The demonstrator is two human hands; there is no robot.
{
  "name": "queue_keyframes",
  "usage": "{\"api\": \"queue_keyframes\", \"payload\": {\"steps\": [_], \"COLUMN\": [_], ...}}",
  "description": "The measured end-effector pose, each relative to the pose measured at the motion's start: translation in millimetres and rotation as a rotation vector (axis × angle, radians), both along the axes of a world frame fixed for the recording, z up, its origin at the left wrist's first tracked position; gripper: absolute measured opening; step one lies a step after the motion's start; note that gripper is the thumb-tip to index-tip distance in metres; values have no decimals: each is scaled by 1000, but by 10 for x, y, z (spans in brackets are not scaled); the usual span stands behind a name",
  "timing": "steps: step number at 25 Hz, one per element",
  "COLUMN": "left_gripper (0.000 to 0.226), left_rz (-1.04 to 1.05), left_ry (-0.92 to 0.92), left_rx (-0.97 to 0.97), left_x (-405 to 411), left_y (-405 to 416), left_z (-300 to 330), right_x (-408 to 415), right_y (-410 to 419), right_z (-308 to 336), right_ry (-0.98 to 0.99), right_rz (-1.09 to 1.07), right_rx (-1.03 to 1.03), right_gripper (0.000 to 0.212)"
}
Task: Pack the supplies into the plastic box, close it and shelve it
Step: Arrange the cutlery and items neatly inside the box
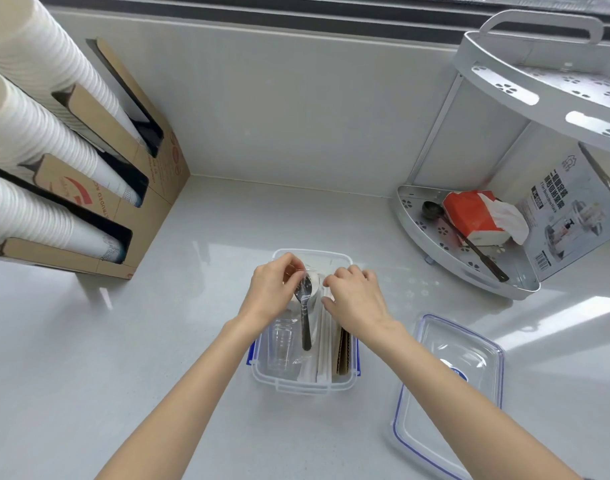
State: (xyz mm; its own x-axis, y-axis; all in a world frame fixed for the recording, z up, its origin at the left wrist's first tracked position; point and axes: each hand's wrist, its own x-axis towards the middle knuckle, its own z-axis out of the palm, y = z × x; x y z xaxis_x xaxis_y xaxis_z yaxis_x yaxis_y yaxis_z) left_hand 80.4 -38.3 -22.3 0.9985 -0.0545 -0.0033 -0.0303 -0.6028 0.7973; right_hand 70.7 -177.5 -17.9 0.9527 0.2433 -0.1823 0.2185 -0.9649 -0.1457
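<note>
A clear plastic box with blue clips sits open on the counter in front of me. Inside lie a clear cup, white wrapped straws and brown cardboard sleeves. My left hand pinches the bowl end of a wrapped black spoon over the box, the handle pointing toward me. My right hand hovers over the box's far right part, fingers curled and touching the straws; whether it grips anything is hidden. The clear lid with a blue seal lies flat to the right of the box.
A white corner shelf rack stands at the right, holding an orange tissue pack and a dark scoop; a printed box leans behind it. A cardboard dispenser with stacked white paper cups fills the left.
</note>
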Motion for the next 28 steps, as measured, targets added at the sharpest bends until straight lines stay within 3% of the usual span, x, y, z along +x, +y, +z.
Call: {"api": "queue_keyframes", "payload": {"steps": [6,19,23,28], "left_gripper": [9,10,10,10], "left_rz": [16,-8,-1,6], "left_ry": [9,36,33,31], "left_rx": [-3,-12,0,15], "left_x": [-5,-39,-39,-27], "left_y": [70,70,73,82], "left_z": [-45,-56,-46,-44], "right_x": [46,-66,-115,-156], "right_y": [173,128,46,40], "right_z": [-183,-270,-248,-244], "right_ry": [54,-36,-210,4], "right_rz": [-21,-3,153,324], "right_rx": [-226,-194,-158,-198], "right_gripper": [36,35,25,29]}}
